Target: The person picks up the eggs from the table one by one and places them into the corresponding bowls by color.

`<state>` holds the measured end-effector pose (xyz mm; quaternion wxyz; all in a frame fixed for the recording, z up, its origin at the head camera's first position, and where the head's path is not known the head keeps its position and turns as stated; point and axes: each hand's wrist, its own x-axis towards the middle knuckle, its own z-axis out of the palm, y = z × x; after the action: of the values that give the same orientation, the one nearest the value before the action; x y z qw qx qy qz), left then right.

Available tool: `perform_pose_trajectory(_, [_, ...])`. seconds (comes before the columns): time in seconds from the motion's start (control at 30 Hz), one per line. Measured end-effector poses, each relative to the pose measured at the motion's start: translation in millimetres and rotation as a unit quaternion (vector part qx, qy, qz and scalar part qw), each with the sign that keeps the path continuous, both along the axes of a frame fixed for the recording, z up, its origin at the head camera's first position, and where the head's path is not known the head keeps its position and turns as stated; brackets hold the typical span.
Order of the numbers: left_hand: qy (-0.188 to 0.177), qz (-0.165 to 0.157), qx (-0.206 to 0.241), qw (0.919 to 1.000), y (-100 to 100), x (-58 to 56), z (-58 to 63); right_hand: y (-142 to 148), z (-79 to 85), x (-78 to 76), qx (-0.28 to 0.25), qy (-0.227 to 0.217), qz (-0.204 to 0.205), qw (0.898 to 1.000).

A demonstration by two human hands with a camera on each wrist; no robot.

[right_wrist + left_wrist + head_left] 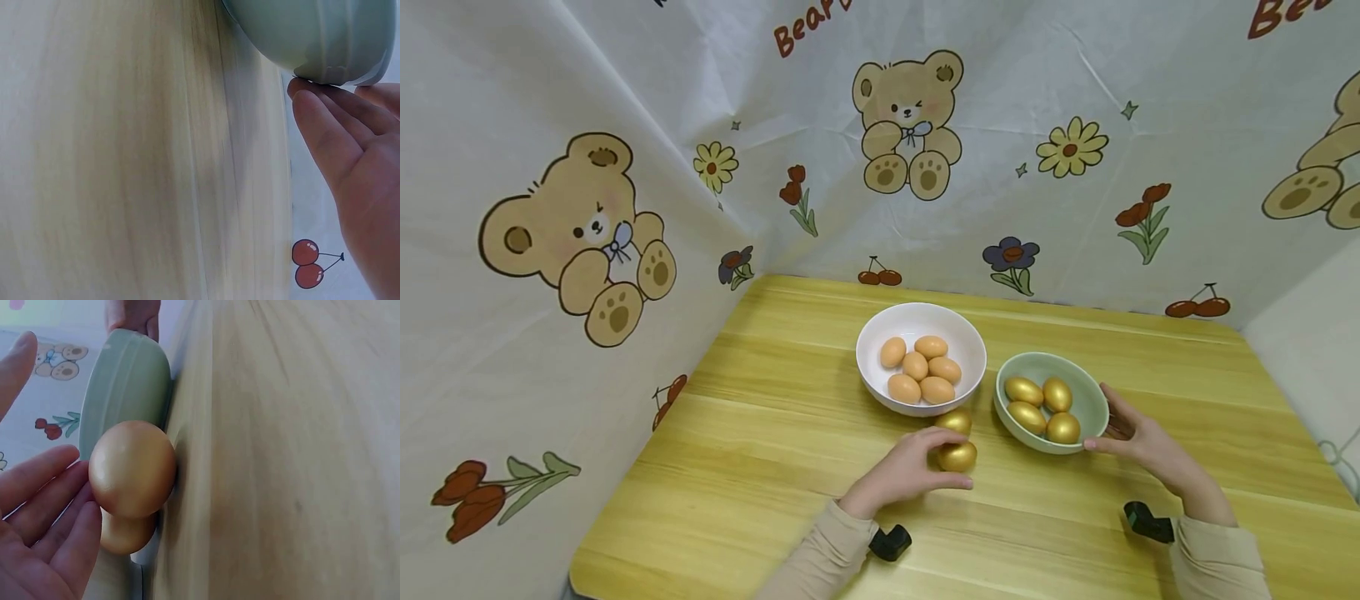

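Two golden eggs lie on the table in front of the white bowl; the nearer golden egg [957, 456] sits just before the farther one [953, 421]. My left hand [912, 468] is beside them, thumb spread away and fingertips right at the eggs. In the left wrist view that hand [47, 531] shows relaxed fingers next to the front golden egg [132, 469]. On the right, a pale green bowl [1017, 432] holds several golden eggs [1057, 394]. My right hand [1142, 442] touches its right side with extended fingers, also seen against the green bowl [319, 37] in the right wrist view.
The white bowl [872, 392], with several brown eggs [915, 367] inside, stands left of the green bowl. Both are on a wood-grain table [760, 433]. A bear-print cloth [820, 108] hangs behind the table and along its left side.
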<state>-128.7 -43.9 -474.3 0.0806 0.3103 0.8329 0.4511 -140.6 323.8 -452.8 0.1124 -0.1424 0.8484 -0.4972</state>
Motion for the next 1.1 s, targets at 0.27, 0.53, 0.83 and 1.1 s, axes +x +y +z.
perform_pose_trajectory(0.27, [0.037, -0.005, -0.005, 0.9993, 6, -0.6, -5.4, 0, 0.8, 0.5, 0.0, -0.002, -0.002, 1.0])
perform_pose_trajectory(0.53, [0.045, -0.006, -0.019, 0.9988, 11, 0.3, -6.7, 0, -0.9, 0.0, -0.003, 0.0, -0.001, 1.0])
perform_pose_trajectory(0.83, [0.046, 0.015, 0.002, 0.9988, 16, 0.4, -12.6, 1, -1.7, 0.2, -0.009, 0.002, -0.004, 1.0])
perform_pose_trajectory(1.1, [0.026, 0.024, -0.002, 0.9994, 18, 0.7, -15.2, 1, -1.6, 0.3, -0.02, -0.002, -0.004, 1.0])
